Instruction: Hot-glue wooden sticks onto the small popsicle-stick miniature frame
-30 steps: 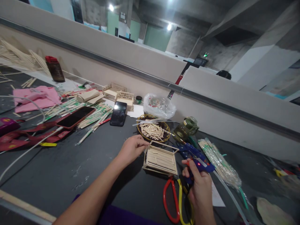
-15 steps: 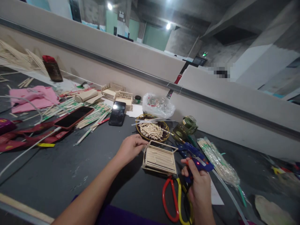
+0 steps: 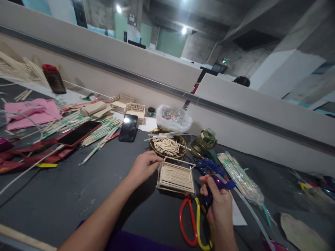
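Observation:
My left hand (image 3: 146, 167) is closed, its thumb and fingertips pinching the upper left corner of a small stick-built model (image 3: 176, 176), which has a slatted bed and a raised rail along its far side. In my right hand (image 3: 218, 198) is a blue hot glue gun (image 3: 218, 174) with a small red light on it. Its nozzle points up and left, past the model's far right corner. Scissors with one red and one yellow handle (image 3: 188, 223) lie between the model and my right wrist. Beyond the model stands a yellow-rimmed basket (image 3: 185, 150) of short wooden sticks (image 3: 166, 145).
A green jar-like bottle (image 3: 205, 141) and a clear bag of sticks (image 3: 240, 177) lie to the right. Back left are a black phone (image 3: 128, 128), a red-edged phone (image 3: 79, 133), packaged sticks and two stick models (image 3: 134, 111). A low partition (image 3: 104, 83) borders the table.
The view has shifted slightly, so everything sits a little further left. Both hands keep their holds on the model and the glue gun.

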`<state>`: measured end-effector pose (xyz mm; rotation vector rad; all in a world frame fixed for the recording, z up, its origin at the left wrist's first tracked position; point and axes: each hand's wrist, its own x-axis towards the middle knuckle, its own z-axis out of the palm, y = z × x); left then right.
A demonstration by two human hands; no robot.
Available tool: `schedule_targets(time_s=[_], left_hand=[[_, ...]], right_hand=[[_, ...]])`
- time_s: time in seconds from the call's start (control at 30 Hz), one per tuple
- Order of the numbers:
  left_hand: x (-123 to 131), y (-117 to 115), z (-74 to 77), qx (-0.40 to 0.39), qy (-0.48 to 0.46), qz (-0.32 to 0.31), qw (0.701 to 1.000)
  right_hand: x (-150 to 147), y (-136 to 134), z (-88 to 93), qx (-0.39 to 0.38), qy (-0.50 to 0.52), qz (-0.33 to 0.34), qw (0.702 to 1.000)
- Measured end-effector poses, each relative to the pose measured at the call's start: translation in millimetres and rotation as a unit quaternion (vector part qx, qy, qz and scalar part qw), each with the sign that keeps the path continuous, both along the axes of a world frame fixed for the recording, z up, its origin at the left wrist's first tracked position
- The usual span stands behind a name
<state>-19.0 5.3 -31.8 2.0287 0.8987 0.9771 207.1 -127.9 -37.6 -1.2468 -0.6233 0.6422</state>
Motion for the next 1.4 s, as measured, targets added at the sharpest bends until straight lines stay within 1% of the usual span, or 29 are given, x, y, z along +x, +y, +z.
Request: schedule_targets(time_s=[0.17, 0.3, 0.4, 0.43, 0.5, 0.53, 0.6, 0.67, 0.73, 0.8, 0.87, 0.93, 1.03, 1.07, 1.17, 1.23, 1.3, 1.4], left_hand=[[0, -4, 7.1, 0.011, -0.004, 0.023, 1.0], [2, -14, 19.4, 0.031, 0.0, 0.031, 0.999], [3, -23, 28.6, 0.043, -0.035, 0.041, 0.998], [3, -26, 30.8, 0.05, -0.057, 0.061, 0.995], [-2, -28, 33.4, 0.065, -0.114, 0.135, 0.982], [-5, -27, 34.0, 0.068, -0.146, 0.183, 0.97], [-12, -25, 34.5, 0.054, -0.214, 0.274, 0.936], [-18, -21, 35.2, 0.034, -0.28, 0.334, 0.899], [-22, -20, 36.8, 0.037, -0.327, 0.366, 0.871], [-24, -20, 37.9, 0.054, -0.345, 0.385, 0.854], [-24, -21, 36.8, 0.067, -0.339, 0.402, 0.848], [-24, -20, 32.7, 0.07, -0.314, 0.42, 0.849], [-25, -14, 23.0, 0.054, -0.259, 0.428, 0.864], [-25, -12, 19.6, 0.044, -0.236, 0.417, 0.877], [-23, -14, 11.4, 0.004, -0.159, 0.334, 0.929], [-18, -23, 7.3, -0.03, -0.112, 0.268, 0.956], [-12, -38, 2.8, -0.052, -0.082, 0.22, 0.971], [-1, -59, -6.5, -0.044, -0.058, 0.188, 0.979]], right_hand=[[1, 1, 1.9, 0.003, -0.004, -0.011, 1.0], [3, 0, 1.9, 0.008, 0.004, -0.018, 1.0], [4, 0, 2.6, 0.011, 0.005, -0.019, 1.0], [4, 0, 3.2, 0.007, 0.002, -0.02, 1.0], [5, 0, 4.6, 0.001, -0.004, -0.022, 1.0], [5, 0, 5.3, 0.0, -0.006, -0.022, 1.0], [5, -1, 6.5, 0.003, -0.006, -0.022, 1.0], [6, -1, 7.0, 0.006, -0.007, -0.02, 1.0], [6, -2, 6.4, 0.008, -0.01, -0.018, 1.0], [7, -2, 5.2, 0.008, -0.013, -0.019, 1.0], [7, -1, 3.8, 0.004, -0.017, -0.023, 1.0], [8, -1, 2.5, -0.001, -0.022, -0.027, 0.999], [9, 1, -0.1, -0.009, -0.037, -0.029, 0.999], [9, 1, -1.4, -0.013, -0.042, -0.032, 0.999], [9, 5, -6.6, -0.031, -0.054, -0.043, 0.997], [8, 7, -10.7, -0.046, -0.061, -0.047, 0.996], [7, 10, -14.6, -0.062, -0.07, -0.043, 0.995], [4, 12, -18.9, -0.08, -0.082, -0.038, 0.993]])
